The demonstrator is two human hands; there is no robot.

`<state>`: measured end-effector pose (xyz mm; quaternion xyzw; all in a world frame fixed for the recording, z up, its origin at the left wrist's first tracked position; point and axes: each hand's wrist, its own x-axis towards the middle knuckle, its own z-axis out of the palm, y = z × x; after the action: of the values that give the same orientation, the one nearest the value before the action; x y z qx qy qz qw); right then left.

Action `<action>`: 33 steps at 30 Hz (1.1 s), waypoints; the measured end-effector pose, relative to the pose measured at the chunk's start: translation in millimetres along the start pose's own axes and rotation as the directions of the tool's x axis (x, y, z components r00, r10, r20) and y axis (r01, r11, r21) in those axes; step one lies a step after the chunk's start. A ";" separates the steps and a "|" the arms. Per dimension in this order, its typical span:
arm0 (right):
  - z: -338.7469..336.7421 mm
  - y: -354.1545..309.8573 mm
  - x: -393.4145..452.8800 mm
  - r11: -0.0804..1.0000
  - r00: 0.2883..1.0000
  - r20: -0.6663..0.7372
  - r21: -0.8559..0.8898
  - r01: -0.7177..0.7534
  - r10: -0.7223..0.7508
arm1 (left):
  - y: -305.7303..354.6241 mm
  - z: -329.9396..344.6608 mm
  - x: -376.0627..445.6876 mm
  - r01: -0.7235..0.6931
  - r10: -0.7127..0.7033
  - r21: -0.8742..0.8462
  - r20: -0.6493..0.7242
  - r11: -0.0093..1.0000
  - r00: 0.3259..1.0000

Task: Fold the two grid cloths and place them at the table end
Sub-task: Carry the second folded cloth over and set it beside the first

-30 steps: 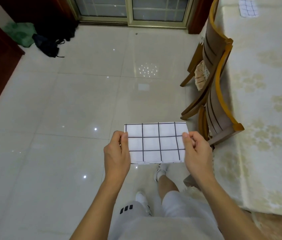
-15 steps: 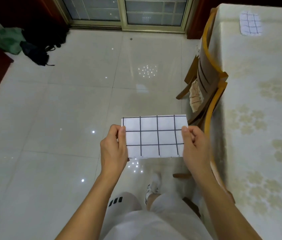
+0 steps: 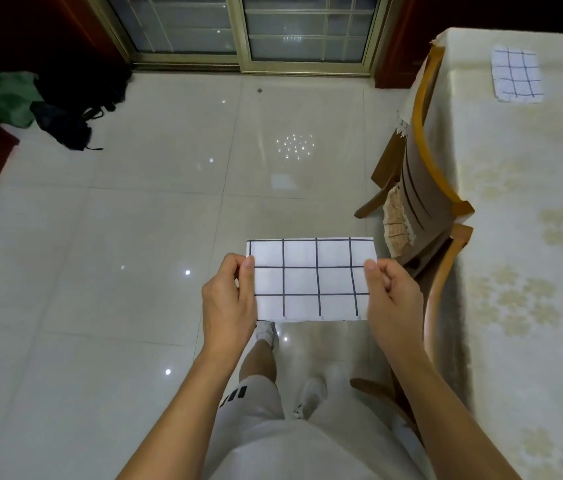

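- the left hand [image 3: 228,299] pinches the left edge of a folded cloth [image 3: 311,278], thumb on top.
- the right hand [image 3: 392,299] pinches the right edge the same way, so the cloth stays taut and flat between the hands, over the floor [image 3: 134,237].
- a second cloth [image 3: 517,74] lies folded at the desk [image 3: 532,237] end, far ahead and right of the right hand.
- likely next: carrying the held cloth there.

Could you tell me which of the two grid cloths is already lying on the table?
The far grid cloth at the table's end; the other is held in both hands.
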<state>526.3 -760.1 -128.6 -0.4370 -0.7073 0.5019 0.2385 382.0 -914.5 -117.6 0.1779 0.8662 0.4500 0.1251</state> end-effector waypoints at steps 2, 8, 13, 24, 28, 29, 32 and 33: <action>11.2 -5.0 20.8 1.000 1.000 -0.006 0.003 -0.022 0.022 | -0.2 3.0 26.3 0.003 -0.003 -0.006 0.011 1.000 1.000; 51.1 -40.5 98.5 1.000 0.998 -0.066 0.018 -0.012 0.013 | 8.0 8.7 128.8 -0.029 0.030 -0.043 0.043 0.999 0.999; 83.0 -78.2 160.6 1.000 0.993 -0.119 -0.001 -0.008 0.007 | 21.8 4.7 217.0 -0.045 0.051 -0.073 0.086 0.996 0.995; 121.6 -100.4 261.1 0.999 0.981 -0.191 0.006 -0.033 0.033 | 44.9 21.6 337.8 -0.105 0.116 -0.084 0.139 0.991 0.984; 124.2 -98.6 299.0 0.998 0.975 -0.211 0.009 -0.065 0.065 | 56.1 41.9 374.9 -0.106 0.116 -0.070 0.166 0.992 0.979; 123.7 -97.9 309.9 0.997 0.973 -0.218 0.011 -0.071 0.071 | 60.3 48.0 384.9 -0.112 0.123 -0.074 0.173 0.991 0.977; 120.1 -97.0 348.8 0.998 0.969 -0.237 0.015 -0.067 0.069 | 76.1 72.0 417.7 -0.121 0.134 -0.079 0.187 0.989 0.973; 118.6 -96.2 363.5 0.997 0.967 -0.244 0.016 -0.071 0.073 | 81.4 81.5 429.7 -0.125 0.137 -0.074 0.190 0.989 0.972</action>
<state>214.5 -518.9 -122.5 -0.5201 -0.6545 0.4549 0.3069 39.5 -630.5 -120.8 0.2741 0.8219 0.4639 0.1847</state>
